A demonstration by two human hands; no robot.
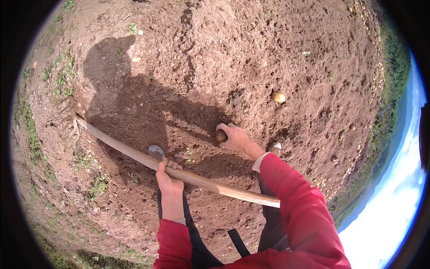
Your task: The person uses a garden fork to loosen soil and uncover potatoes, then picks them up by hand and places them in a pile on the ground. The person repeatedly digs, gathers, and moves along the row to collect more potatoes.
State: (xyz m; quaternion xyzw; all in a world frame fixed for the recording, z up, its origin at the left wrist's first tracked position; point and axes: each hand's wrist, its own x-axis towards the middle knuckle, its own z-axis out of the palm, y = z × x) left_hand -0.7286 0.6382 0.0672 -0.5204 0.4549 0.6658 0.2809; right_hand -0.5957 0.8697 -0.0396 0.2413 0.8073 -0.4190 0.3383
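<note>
My left hand (170, 181) is wrapped around the long wooden handle (215, 187) of a tined tool, probably a fork hoe. The handle slants across in front of my legs. At its far left end the tined head (74, 116) rests at the soil, its tines partly lost among dirt and roots. Down at the ground, my right hand (237, 138) has its thumb and fingers closed around a dark, soil-covered potato (221, 136). A paler yellow potato (278, 97) lies on the soil beyond that hand, up and to the right.
Loose brown soil (302, 74) with clods surrounds me. My shoes (156, 151) stand on either side of the right hand's spot. Several more potatoes (334, 159) lie to the right, with a long scattered row (378, 75) near the field's edge. Green weeds (99, 185) grow at left.
</note>
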